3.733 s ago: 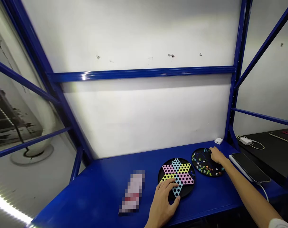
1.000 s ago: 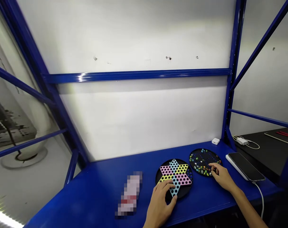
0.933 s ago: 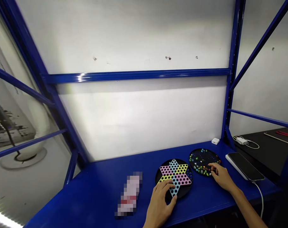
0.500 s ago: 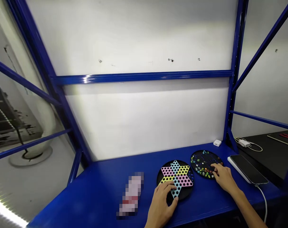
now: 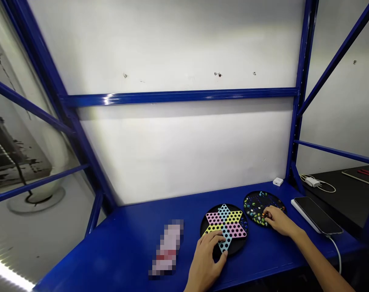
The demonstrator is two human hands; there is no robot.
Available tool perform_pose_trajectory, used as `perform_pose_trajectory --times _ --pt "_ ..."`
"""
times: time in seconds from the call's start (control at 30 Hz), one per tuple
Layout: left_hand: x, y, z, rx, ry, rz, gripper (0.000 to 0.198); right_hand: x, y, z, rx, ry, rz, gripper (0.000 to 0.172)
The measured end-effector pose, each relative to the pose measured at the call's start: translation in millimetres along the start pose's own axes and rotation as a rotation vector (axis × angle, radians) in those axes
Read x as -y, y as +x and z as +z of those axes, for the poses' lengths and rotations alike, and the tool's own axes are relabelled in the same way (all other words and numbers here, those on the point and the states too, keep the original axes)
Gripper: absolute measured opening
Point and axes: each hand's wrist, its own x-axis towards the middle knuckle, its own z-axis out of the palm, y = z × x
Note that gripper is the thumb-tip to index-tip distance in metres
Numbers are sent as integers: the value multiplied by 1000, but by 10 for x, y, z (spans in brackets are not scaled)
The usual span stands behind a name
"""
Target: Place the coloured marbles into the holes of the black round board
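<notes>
A Chinese checkers board (image 5: 240,231), star-shaped with pink, yellow and light blue points, sits in a round black tray (image 5: 237,244). My left hand (image 5: 206,256) rests on its near left part, fingers apart and bent over the holes, thumb by the near tip. To the right, a second round black tray (image 5: 250,194) holds several small coloured glass marbles (image 5: 261,194). My right hand (image 5: 277,219) reaches over this tray, thumb and fingers pinched together low among the marbles. What lies between those fingertips is hidden.
A blurred-out pinkish item (image 5: 169,247) lies on the blue table (image 5: 126,243) at the left. To the right are a phone (image 5: 318,215) on a white pad with a cable, and a small white box (image 5: 277,181). Blue frame bars (image 5: 184,95) cross the white back wall.
My right hand has moved left, further over the marble tray, and its fingers have drawn together. My left hand stays in place on the board.
</notes>
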Motion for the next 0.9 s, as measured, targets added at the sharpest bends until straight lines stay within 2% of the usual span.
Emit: perform_pose_trajectory --times 0.13,0.3,0.43,0.57,0.67,0.83,0.9 --pt "10 1 8 -9 8 6 23 29 -23 17 -20 -63 22 10" --pt "7 -4 7 -8 11 5 22 87 -88 34 -19 -204 -49 16" --pt "2 -4 6 -15 13 16 22 61 -92 37 30 -281 -59 20" --pt "10 -6 5 -17 3 15 22 -34 5 33 42 -213 -35 20" --pt "16 -8 4 -17 3 17 22 -60 110 -30 6 124 22 22" --pt "19 -11 2 -16 5 18 21 39 199 -212 -157 1152 226 25" --pt "21 -12 6 -18 9 21 22 67 210 -235 -154 1426 322 19"
